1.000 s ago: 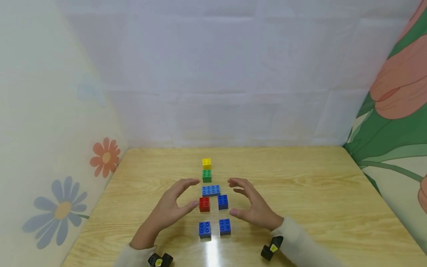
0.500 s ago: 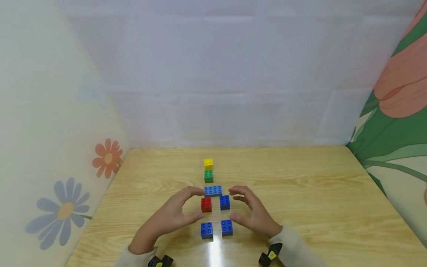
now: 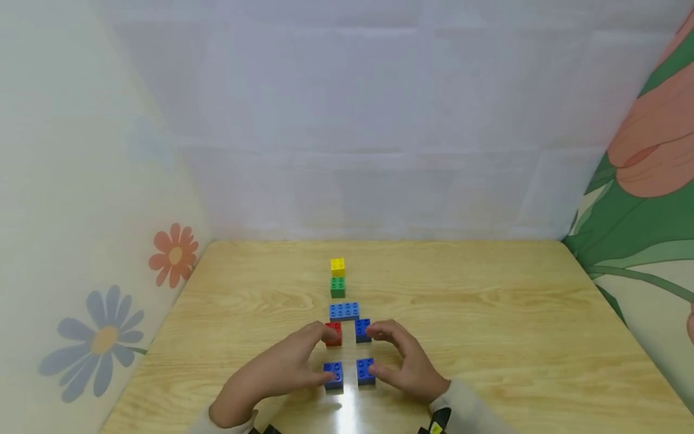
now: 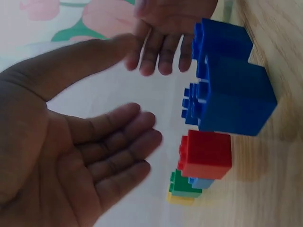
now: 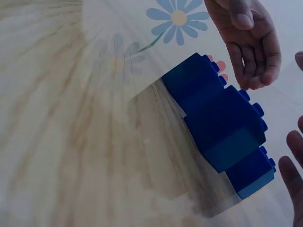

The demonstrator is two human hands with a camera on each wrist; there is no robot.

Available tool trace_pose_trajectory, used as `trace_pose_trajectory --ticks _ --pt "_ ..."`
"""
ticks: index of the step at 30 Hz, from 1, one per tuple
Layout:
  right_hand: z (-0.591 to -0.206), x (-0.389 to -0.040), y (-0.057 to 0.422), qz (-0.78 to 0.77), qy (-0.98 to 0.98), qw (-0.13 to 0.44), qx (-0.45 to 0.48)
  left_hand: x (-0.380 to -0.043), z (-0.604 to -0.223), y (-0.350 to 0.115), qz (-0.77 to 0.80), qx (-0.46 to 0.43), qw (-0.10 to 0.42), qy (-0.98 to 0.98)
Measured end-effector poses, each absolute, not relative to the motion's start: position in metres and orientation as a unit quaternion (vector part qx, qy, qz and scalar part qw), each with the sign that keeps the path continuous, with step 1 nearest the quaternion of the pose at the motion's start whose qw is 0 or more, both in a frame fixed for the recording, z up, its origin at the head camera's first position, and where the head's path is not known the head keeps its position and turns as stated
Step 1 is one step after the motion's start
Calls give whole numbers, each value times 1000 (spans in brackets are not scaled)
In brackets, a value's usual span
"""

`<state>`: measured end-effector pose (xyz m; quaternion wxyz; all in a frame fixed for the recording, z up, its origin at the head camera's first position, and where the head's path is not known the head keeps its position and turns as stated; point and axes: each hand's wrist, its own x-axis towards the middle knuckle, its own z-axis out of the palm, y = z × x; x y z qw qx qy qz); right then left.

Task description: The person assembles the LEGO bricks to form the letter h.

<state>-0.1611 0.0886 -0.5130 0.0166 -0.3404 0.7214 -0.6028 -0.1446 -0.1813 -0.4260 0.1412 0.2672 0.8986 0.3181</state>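
Observation:
My left hand [image 3: 284, 364] hovers over the left side of the building bricks, thumb and fingers spread apart in a loose curve. Its thumb is above the near left blue brick [image 3: 332, 384] and its fingertips above the red brick [image 4: 208, 154]. My right hand [image 3: 408, 363] mirrors it, beside the near right blue brick [image 3: 365, 380] and the farther blue brick [image 3: 362, 336]. In the left wrist view, a gap shows between the left hand and the bricks. Neither hand holds anything. The right hand's fingers [image 5: 292, 175] show only at the right wrist view's edge.
Beyond the red brick lie a long light blue brick [image 3: 344, 311], a green brick [image 3: 338, 288] and a yellow brick [image 3: 337, 266], in a line going away. The wooden table [image 3: 477, 301] meets a white cloth backdrop [image 3: 374, 181]. Flower-patterned sheets hang at both sides.
Both hands have moved down the table toward me, from beside the light blue and red bricks to over and beside the nearer blue ones. The bricks keep their arrangement.

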Motion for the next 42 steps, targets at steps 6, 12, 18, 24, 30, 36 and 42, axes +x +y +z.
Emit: trace_pose_trajectory --ticks 6,12,18,24,30,36,42 --pt "-513 -162 89 -579 727 18 -368 -139 -423 -178 268 260 158 914" --pt "-517 -166 90 -520 743 31 -422 -139 -422 -177 247 265 183 914" --pt "-519 -167 90 -503 757 71 -411 -141 -426 -177 239 256 206 914" --pt "-522 -168 90 -501 760 85 -405 -141 -431 -177 227 251 212 917" --pt "-523 -168 89 -496 765 76 -404 -141 -432 -177 228 264 205 915" --pt "-522 -167 89 -497 770 90 -390 -141 -432 -176 221 255 209 918" --pt "-523 -167 88 -494 778 104 -375 -140 -431 -175 219 244 213 920"
